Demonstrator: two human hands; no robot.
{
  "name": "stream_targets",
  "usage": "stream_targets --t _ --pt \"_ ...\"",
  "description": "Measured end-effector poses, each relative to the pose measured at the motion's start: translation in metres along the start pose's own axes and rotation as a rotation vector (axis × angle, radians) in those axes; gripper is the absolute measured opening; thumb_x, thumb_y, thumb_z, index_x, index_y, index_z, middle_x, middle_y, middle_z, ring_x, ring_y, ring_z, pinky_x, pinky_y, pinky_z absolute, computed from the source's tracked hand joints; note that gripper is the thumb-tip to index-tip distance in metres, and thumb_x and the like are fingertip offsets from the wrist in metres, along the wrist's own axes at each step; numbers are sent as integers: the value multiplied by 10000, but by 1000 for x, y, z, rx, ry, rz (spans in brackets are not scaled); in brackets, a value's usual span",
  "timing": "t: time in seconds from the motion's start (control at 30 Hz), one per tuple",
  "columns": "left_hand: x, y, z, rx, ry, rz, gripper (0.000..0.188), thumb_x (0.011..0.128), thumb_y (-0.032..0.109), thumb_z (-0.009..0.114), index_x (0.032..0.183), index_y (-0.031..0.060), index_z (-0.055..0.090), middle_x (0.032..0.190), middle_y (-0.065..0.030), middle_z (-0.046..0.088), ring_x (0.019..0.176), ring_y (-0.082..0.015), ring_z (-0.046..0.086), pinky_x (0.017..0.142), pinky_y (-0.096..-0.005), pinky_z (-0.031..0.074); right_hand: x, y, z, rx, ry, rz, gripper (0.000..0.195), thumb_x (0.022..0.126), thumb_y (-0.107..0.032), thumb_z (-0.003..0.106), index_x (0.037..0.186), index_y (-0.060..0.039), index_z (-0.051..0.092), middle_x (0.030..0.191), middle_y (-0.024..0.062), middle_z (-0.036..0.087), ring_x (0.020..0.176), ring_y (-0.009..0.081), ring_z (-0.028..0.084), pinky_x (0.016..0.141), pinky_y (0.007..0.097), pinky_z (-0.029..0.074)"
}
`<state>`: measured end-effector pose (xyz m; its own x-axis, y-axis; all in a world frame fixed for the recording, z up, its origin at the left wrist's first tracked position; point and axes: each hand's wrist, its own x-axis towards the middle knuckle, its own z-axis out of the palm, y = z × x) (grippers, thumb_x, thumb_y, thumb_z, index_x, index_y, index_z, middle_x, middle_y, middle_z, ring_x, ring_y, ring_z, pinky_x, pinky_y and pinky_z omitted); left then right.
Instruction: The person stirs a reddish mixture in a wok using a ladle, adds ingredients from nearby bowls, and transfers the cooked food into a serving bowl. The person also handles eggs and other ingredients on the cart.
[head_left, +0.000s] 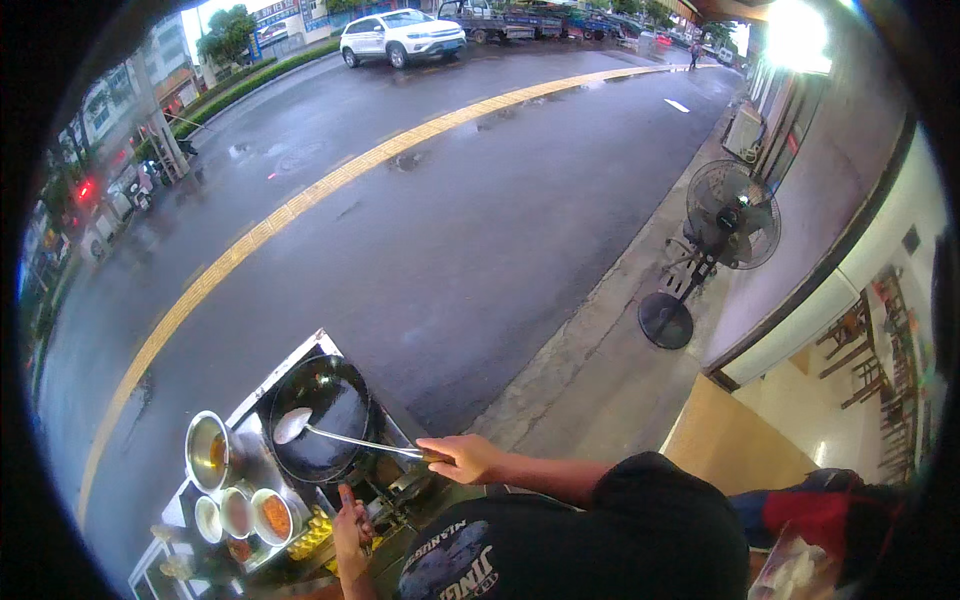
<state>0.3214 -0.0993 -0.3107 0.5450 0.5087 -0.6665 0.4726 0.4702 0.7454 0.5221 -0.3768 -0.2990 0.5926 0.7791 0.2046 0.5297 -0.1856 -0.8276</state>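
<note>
My right hand (469, 459) is closed around the brown handle of a long metal wok ladle (360, 442). The ladle's bowl (292, 426) is over the dark interior of a round black wok (330, 397), which sits on a metal cooking stand (259, 394). By the wok's near edge, my left hand (351, 529) has its fingers curled; whether it grips the wok's handle is unclear. To the left stand a large steel bowl (196, 450) with some brown liquid, and several smaller containers, one with an orange-red seasoning (276, 517).
Yellow items (311, 534) lie beside the containers. A black pedestal fan (731, 217) stands on the pavement by the wall. Another person in red and dark clothing (806, 517) is close at lower right. A white car (405, 36) is on the wet road (450, 262).
</note>
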Motion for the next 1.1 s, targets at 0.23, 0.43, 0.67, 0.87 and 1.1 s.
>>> stream_targets --t 0.23,0.43,0.67,0.87,1.1 --pt "81 -61 -39 -127 -162 -27 522 979 252 618 1475 282 458 645 36 411 449 -108 360 411 -279 279 -5 -3 -15 89 -20 255 495 925 -264 676 1366 -58 585 1051 142 702 915 240 681 831 360 530" --pt "80 -110 -43 -381 -207 2 225 988 321 668 1014 118 573 678 27 496 505 -101 444 458 -262 347 18 -7 27 103 50 226 470 893 -167 720 1323 -12 611 978 100 732 846 142 673 776 318 544" --pt "75 -191 -59 -537 -30 -239 523 1024 566 493 1121 64 607 811 -65 631 565 -180 569 517 -305 453 80 -26 84 547 -224 691 535 918 -90 664 1416 7 494 826 52 630 517 58 491 433 215 359" --pt "138 -242 -64 -209 245 -277 544 1052 501 443 1096 -10 623 811 -129 662 581 -228 649 522 -374 552 135 -31 139 714 -332 941 382 967 -165 635 1323 -68 538 816 76 634 527 114 522 419 232 355" --pt "194 -263 -77 208 112 -273 661 1007 597 464 881 8 737 668 -138 701 696 -293 731 759 -431 574 129 -44 154 623 -307 1006 430 985 -167 627 1383 -67 496 853 107 644 521 130 538 423 252 394"
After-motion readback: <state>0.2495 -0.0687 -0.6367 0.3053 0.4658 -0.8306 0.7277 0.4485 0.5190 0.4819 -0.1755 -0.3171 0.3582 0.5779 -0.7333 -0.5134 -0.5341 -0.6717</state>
